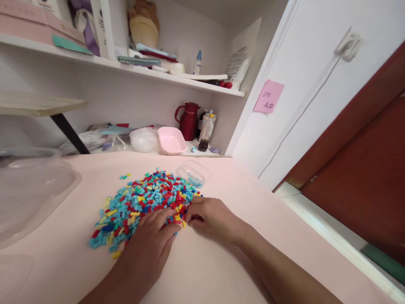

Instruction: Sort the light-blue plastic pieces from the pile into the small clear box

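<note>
A wide heap of small toy building bricks (148,194) in blue, red, yellow and green lies on the pale pink tabletop (202,270). My left hand (155,230) rests palm down on the heap's near right side, fingers stretched out and touching bricks. At the right edge of the heap is my right hand (211,217), its fingers curled together beside some yellow and red bricks. Whatever its fingertips may pinch is hidden. Beyond the heap, a small clear plastic tub (193,174) contains some blue bricks.
Large clear plastic containers (28,194) stand at the left. Along the back are a pink basin (172,140), a red jug (189,120) and a bottle with dark liquid (206,133). A shelf (104,63) overhangs the back. A few stray bricks (124,176) lie behind the heap.
</note>
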Motion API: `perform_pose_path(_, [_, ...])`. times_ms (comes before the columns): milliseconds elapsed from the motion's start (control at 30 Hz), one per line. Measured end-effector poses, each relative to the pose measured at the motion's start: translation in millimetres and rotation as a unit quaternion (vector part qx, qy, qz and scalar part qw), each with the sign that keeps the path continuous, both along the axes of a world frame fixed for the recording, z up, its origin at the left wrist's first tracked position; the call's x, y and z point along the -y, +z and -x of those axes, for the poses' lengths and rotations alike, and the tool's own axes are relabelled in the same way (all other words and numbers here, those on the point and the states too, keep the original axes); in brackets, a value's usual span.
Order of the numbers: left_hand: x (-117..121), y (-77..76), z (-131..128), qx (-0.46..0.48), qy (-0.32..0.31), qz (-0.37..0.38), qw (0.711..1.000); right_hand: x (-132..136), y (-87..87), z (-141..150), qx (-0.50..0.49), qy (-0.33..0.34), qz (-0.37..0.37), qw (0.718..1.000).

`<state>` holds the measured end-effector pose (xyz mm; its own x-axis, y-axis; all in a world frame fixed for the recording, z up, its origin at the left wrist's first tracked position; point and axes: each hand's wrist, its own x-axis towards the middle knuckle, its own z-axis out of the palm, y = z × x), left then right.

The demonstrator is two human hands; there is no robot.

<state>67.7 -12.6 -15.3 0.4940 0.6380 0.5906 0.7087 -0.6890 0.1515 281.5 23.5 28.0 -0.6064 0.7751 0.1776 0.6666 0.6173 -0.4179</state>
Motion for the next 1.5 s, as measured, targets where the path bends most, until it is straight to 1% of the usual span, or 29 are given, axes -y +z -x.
perform_pose_path(33, [-0.1, -0.4, 0.4, 0.004, 0.0, -0.002, 1.0, -0.3, -0.5, 1.8, -0.023, 0.001, 0.003, 1.0])
perform_pose_path(100, [-0.2, -0.2, 1.3, 0.01, 0.003, -0.005, 1.0, -2.0, 0.2, 3.6, -0.094, 0.008, 0.03, 0.995])
perform_pose_path(167, [0.2, 1.4, 2.1, 0.012, 0.008, -0.006, 1.0, -6.2, 2.2, 2.3, -0.183, -0.006, 0.06, 0.981])
perform_pose_path(200, [0.4, 2.4, 2.4, 0.013, 0.01, -0.007, 1.0, -9.4, 3.2, 0.4, -0.225, -0.026, 0.066, 0.972])
perform_pose_path(267, [0.9, 4.5, 2.7, 0.018, 0.015, -0.011, 1.0, -17.7, 4.1, -5.7, -0.305, -0.081, 0.065, 0.947])
perform_pose_path(367, [1.1, 6.3, 2.5, 0.028, 0.016, -0.027, 0.999, -32.1, 2.4, -18.0, -0.42, -0.164, 0.068, 0.89])
perform_pose_path(433, [1.2, 6.8, 2.2, 0.036, 0.014, -0.034, 0.999, -40.3, 0.6, -26.2, -0.472, -0.198, 0.075, 0.856])
perform_pose_path(500, [1.5, 7.3, 2.1, 0.043, 0.012, -0.038, 0.998, -45.7, -0.4, -32.6, -0.5, -0.217, 0.079, 0.835])
perform_pose_path(567, [1.8, 7.7, 2.3, 0.049, 0.01, -0.041, 0.998, -47.7, 0.0, -36.2, -0.515, -0.226, 0.084, 0.822])
perform_pose_path(633, [1.8, 7.6, 2.7, 0.056, 0.006, -0.039, 0.998, -46.4, 1.6, -36.2, -0.518, -0.222, 0.099, 0.82])
perform_pose_path(733, [1.2, 6.3, 3.8, 0.063, 0.003, -0.034, 0.997, -40.6, 4.8, -30.9, -0.524, -0.191, 0.148, 0.816])
perform_pose_path(800, [0.6, 5.7, 4.6, 0.061, 0.002, -0.034, 0.998, -37.1, 5.8, -26.3, -0.546, -0.172, 0.187, 0.799])
perform_pose_path(900, [-0.5, 6.0, 5.3, 0.052, 0.001, -0.048, 0.997, -36.8, 4.9, -23.2, -0.585, -0.168, 0.225, 0.761])
perform_pose_path(967, [-1.3, 6.0, 5.5, 0.053, 0.0, -0.063, 0.997, -39.8, 3.6, -24.9, -0.609, -0.177, 0.226, 0.739])
perform_pose_path(1033, [-2.3, 4.9, 5.7, 0.057, -0.003, -0.073, 0.996, -43.8, 2.9, -28.9, -0.624, -0.189, 0.215, 0.727])
perform_pose_path(1233, [-5.2, 0.1, 7.1, 0.058, -0.011, -0.048, 0.997, -48.8, 5.0, -38.9, -0.617, -0.2, 0.195, 0.735])
perform_pose_path(1300, [-5.7, 0.7, 7.7, 0.055, -0.02, -0.043, 0.997, -47.7, 6.4, -39.1, -0.622, -0.199, 0.188, 0.734])
perform_pose_path(1367, [-5.3, 2.6, 8.1, 0.057, -0.025, -0.043, 0.997, -45.4, 8.8, -38.7, -0.62, -0.193, 0.182, 0.739])
perform_pose_path(1400, [-4.8, 3.7, 8.2, 0.056, -0.026, -0.044, 0.997, -43.8, 10.6, -38.5, -0.61, -0.191, 0.177, 0.749])
perform_pose_path(1433, [-4.3, 4.8, 8.1, 0.056, -0.026, -0.044, 0.997, -41.9, 12.6, -38.6, -0.59, -0.188, 0.173, 0.766])
perform_pose_path(1500, [-3.5, 6.5, 7.7, 0.054, -0.027, -0.043, 0.997, -37.4, 17.1, -39.5, -0.512, -0.175, 0.184, 0.821])
